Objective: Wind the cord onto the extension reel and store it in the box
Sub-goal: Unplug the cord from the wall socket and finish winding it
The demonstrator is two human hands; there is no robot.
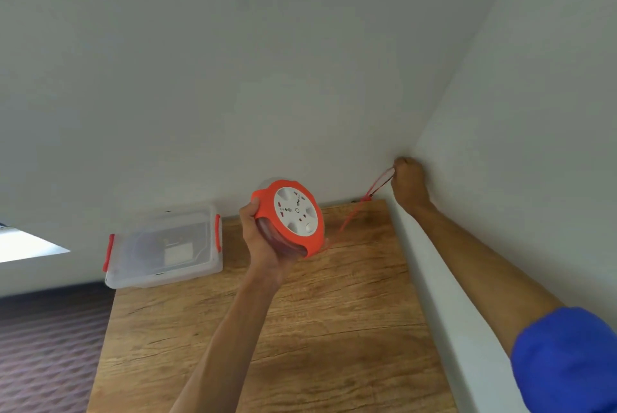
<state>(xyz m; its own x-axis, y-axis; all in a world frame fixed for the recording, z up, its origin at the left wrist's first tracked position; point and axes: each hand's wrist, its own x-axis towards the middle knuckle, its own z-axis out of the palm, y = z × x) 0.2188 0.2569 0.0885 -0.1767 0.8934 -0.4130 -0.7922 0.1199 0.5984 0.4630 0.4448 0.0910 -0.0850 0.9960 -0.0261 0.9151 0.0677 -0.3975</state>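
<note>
The extension reel [293,217] is round, orange-rimmed with a white socket face. My left hand [263,245] holds it tilted above the wooden table [300,329]. A thin orange cord [354,212] runs from the reel's lower right edge up to the wall corner. There my right hand [409,184] is closed around the cord's end; what is inside the fist is hidden. A clear plastic box [163,245] with red side latches and its lid on sits at the table's far left corner, to the left of the reel.
White walls meet in a corner behind the table, and a white ledge [444,296] runs along the table's right side. A dark patterned carpet [50,346] lies to the left of the table.
</note>
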